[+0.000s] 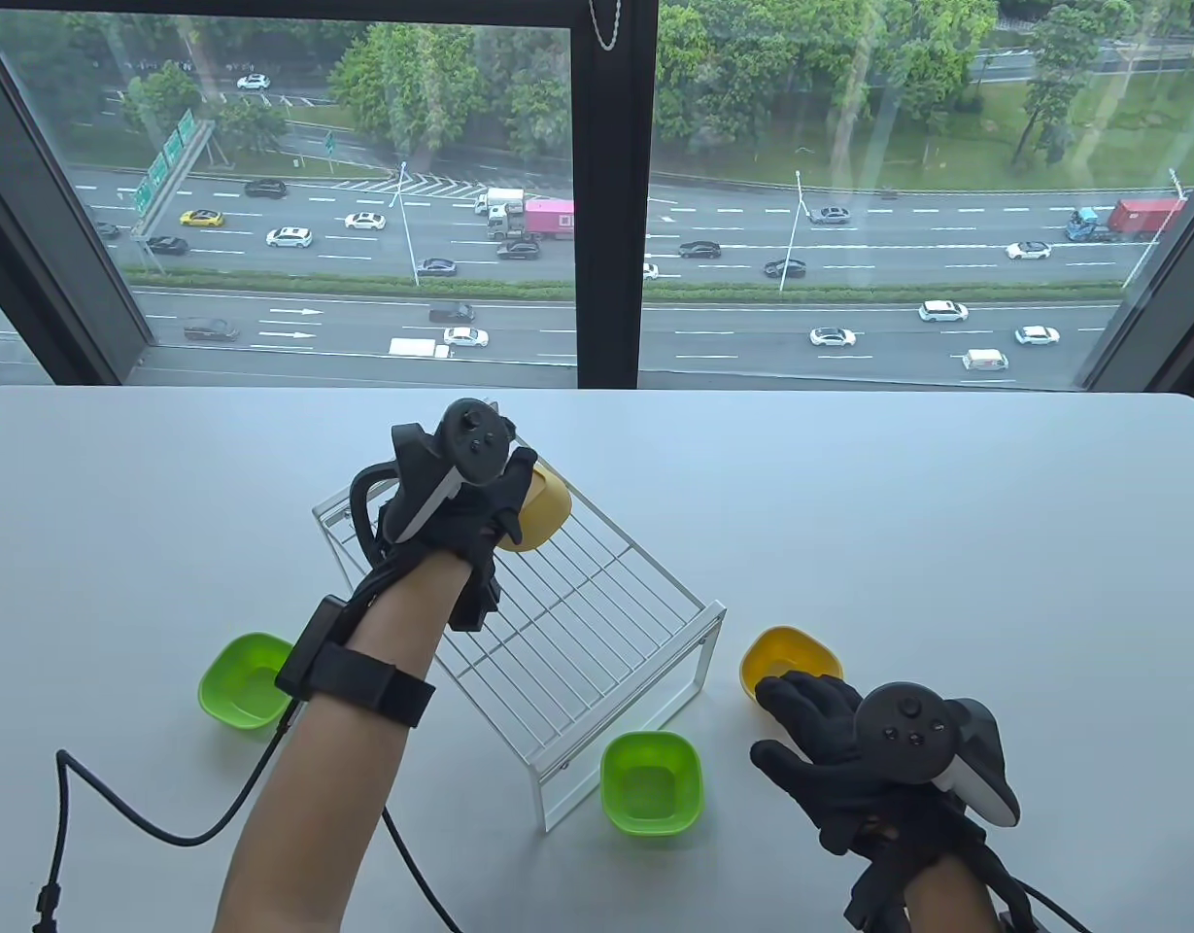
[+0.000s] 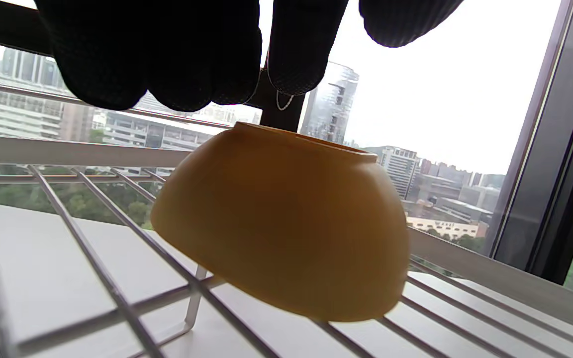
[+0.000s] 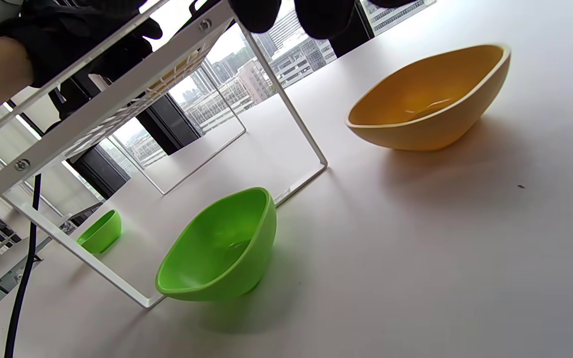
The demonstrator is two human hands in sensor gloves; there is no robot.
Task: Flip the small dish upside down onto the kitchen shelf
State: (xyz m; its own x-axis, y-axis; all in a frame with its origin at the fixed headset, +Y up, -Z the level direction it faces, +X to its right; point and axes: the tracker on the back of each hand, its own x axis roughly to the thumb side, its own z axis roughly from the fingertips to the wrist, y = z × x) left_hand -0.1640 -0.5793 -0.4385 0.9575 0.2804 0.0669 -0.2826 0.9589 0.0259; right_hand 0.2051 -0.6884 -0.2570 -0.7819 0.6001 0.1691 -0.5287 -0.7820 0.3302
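Observation:
A small yellow dish [image 1: 546, 505] lies upside down on the far end of the white wire shelf [image 1: 577, 622]. In the left wrist view the dish [image 2: 286, 233] rests base-up on the wires [image 2: 117, 298]. My left hand [image 1: 511, 498] hovers over it, and its fingertips [image 2: 192, 64] hang just above the base without touching. My right hand [image 1: 786, 714] is open with fingers spread, beside a second yellow dish [image 1: 786, 656] that stands upright on the table. In the right wrist view that dish [image 3: 430, 104] is apart from my fingertips [image 3: 316, 15].
A green dish [image 1: 652, 782] stands upright by the shelf's near right leg and also shows in the right wrist view [image 3: 222, 248]. Another green dish [image 1: 247, 680] sits left of the shelf. A black cable [image 1: 120, 812] trails over the table's near left part.

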